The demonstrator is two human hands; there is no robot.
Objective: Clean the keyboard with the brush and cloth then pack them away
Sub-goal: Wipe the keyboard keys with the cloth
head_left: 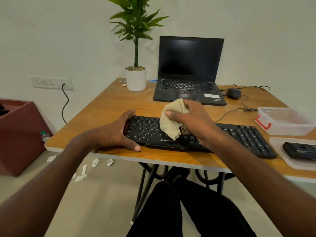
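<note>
My left hand lies spread and flat-fingered, bracing the left end of the black keyboard on the worktop. My right hand grips the bunched beige cloth, pressing it onto the middle keys, thumb stretched across it.

- My right hand is over the keyboard; my left hand is at its left end.
- Laptop lies beyond my right hand, box to its right.
</note>
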